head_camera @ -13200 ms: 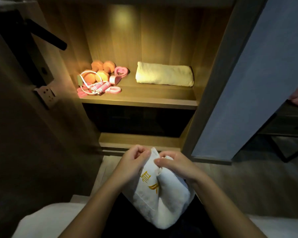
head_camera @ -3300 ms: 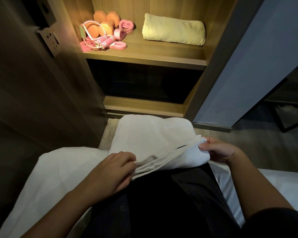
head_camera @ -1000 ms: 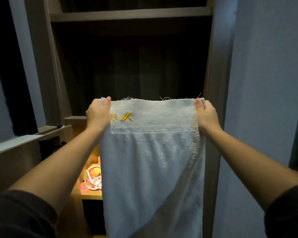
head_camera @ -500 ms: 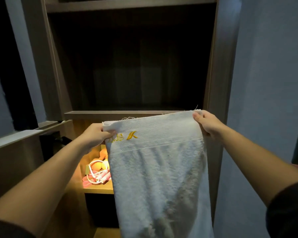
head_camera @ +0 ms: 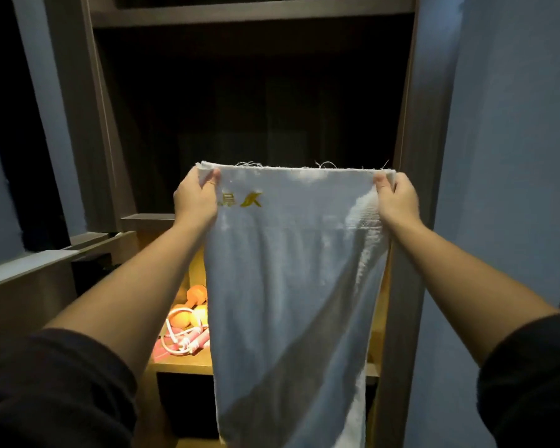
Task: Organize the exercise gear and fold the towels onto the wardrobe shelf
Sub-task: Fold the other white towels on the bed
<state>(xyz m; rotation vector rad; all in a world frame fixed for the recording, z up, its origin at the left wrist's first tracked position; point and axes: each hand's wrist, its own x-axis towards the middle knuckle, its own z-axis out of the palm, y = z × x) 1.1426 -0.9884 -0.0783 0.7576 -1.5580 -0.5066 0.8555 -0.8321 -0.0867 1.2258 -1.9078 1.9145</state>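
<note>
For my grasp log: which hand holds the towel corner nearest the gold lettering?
The left hand: the gold lettering on the towel sits right beside it, while the right hand grips the plain opposite corner.

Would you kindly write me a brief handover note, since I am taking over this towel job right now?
Left hand: grips the top left corner of the white towel.
Right hand: grips its top right corner.
The towel hangs open, unfolded, before the wardrobe.
Done: orange dumbbells and a pink-handled rope lie on the lit shelf.
Left: fold the towel and set it on that shelf, whose right part the towel hides.
</note>
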